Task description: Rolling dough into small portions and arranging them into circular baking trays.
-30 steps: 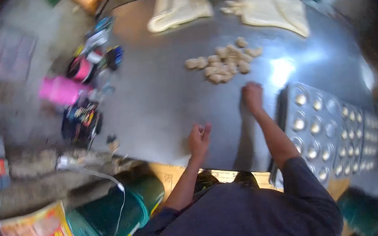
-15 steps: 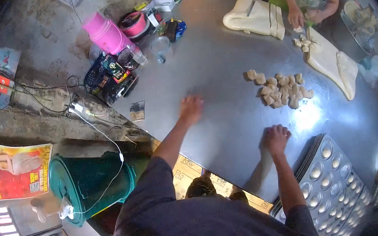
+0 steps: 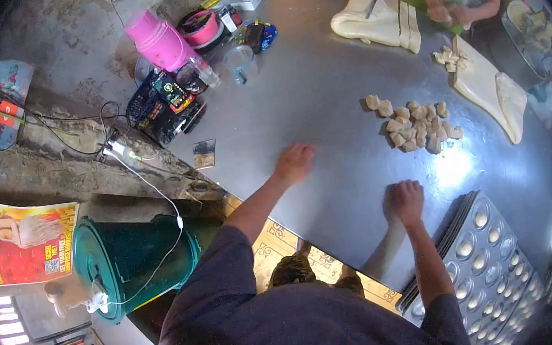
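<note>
Left hand (image 3: 294,163), palm down at the steel table (image 3: 308,99); beyond, a dough slab (image 3: 362,22), sliced toward its right end! Right hand (image 3: 407,201), well apart, palm down; can't tell what either covers. Dough pieces (image 3: 419,113) just beyond it: cut, loose. Near right, the tray (image 3: 479,235): dough balls (image 3: 465,248) in some cups, others look bare. Far right, a second slab (image 3: 478,82), mostly whole.

Over my feed I see a stained, rough grey wall (image 3: 74,45) left of the metal counter (image 3: 307,93), whose top throws back a white glare (image 3: 453,166); patterned yellow floor (image 3: 267,260) shows below, and bright slats (image 3: 8,336) glow at lower left.
</note>
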Tool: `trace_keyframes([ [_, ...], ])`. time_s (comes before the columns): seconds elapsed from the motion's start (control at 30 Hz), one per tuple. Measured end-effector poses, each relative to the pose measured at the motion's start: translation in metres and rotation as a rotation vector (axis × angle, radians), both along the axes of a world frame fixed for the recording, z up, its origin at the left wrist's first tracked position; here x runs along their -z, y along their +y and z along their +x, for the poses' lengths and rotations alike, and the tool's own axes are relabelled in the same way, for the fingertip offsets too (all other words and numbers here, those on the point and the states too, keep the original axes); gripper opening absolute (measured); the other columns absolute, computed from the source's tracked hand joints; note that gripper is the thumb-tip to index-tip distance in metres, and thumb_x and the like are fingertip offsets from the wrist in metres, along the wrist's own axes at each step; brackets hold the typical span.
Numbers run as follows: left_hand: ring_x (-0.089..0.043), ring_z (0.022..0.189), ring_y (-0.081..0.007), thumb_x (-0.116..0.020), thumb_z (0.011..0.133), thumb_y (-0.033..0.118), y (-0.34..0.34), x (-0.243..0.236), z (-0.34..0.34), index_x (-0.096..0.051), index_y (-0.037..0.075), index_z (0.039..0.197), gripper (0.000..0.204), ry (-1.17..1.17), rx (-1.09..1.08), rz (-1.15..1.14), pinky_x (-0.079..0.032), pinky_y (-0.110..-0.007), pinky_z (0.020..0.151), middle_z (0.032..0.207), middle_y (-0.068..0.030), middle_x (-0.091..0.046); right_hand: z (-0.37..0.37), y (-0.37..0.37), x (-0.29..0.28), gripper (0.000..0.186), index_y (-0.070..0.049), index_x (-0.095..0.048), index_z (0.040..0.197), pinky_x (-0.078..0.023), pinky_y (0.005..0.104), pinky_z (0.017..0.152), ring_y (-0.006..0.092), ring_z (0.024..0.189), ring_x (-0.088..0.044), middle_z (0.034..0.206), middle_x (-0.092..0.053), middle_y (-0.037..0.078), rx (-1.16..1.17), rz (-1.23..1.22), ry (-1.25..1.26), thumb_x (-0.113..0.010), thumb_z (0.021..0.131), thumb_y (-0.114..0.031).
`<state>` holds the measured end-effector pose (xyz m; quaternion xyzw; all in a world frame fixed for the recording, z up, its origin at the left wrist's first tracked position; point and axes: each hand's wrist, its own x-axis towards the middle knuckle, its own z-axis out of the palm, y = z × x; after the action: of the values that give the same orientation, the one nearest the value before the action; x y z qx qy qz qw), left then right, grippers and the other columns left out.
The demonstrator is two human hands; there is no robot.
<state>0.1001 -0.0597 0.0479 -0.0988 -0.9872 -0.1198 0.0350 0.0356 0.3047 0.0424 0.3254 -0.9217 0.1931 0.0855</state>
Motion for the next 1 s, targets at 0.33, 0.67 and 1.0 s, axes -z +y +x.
trace_keyframes([
  [0.33,-0.053,0.102,-0.0321,-0.051,0.085,0.025,0.096,0.01,0.043,-0.056,0.006,0.104,0.027,0.143,0.181,-0.022,-0.04,-0.046,0.092,0.103,-0.0154,-0.058,0.062,-0.053,0.006,0.014,-0.003,-0.055,0.087,-0.039,0.0469,0.081,0.0355,0.088,-0.049,0.089,-0.051,0.016,-0.13,0.036,0.049,-0.055,0.077,-0.013],
  [0.67,-0.056,0.092,-0.0281,-0.058,0.078,0.019,0.082,0.05,0.137,-0.058,0.007,0.094,0.02,0.203,-0.234,0.004,-0.045,-0.043,0.081,0.091,-0.0123,-0.058,0.138,0.001,0.032,0.015,-0.006,-0.058,0.085,-0.042,0.0442,0.082,0.0337,0.086,-0.05,0.084,-0.051,0.014,0.066,0.055,0.011,-0.057,0.075,-0.017],
  [1.0,-0.055,0.1,-0.033,-0.058,0.077,0.021,0.045,0.005,0.071,-0.056,0.001,0.106,0.035,0.027,-0.017,0.051,-0.044,-0.043,0.089,0.102,-0.015,-0.06,0.093,0.023,0.003,0.023,-0.007,-0.056,0.09,-0.042,0.0446,0.074,0.032,0.086,-0.049,0.088,-0.052,0.013,-0.047,0.034,-0.021,-0.057,0.068,-0.012],
])
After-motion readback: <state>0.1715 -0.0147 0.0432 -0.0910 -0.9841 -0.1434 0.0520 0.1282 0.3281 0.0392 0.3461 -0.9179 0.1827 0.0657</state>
